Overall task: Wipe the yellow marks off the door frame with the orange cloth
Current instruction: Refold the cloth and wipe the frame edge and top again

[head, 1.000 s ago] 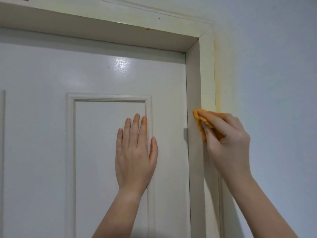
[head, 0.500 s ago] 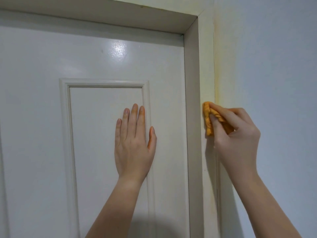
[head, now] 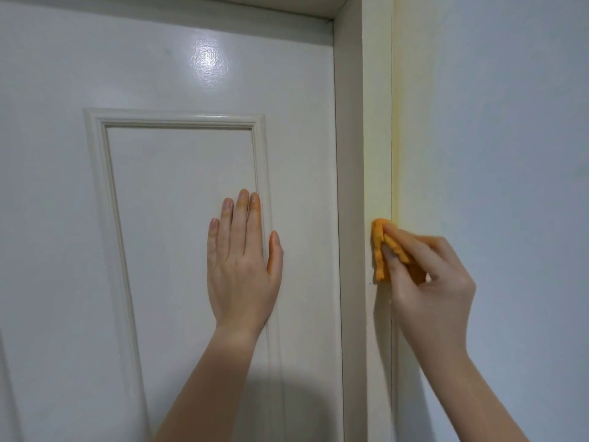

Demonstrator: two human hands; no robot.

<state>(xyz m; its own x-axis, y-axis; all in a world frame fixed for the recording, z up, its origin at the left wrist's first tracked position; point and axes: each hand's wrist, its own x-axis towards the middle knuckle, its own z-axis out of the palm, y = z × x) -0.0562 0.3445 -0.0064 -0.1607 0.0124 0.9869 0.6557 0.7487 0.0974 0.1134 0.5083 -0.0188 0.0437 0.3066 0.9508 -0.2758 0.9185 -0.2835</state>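
While left hand [head: 242,269] braces door [head: 159,74] | right hand [head: 427,282] presses orange cloth [head: 379,250] on door frame [head: 377,122]

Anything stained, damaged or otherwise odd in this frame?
Yes. Yellow staining runs along the seam between the door frame and the wall, above the orange cloth. The left hand on the door has orange-tinted fingers. No damage shows.

Left hand [head: 243,266] on door [head: 159,74]; cloth [head: 381,250] on frame [head: 377,122] (right of it)
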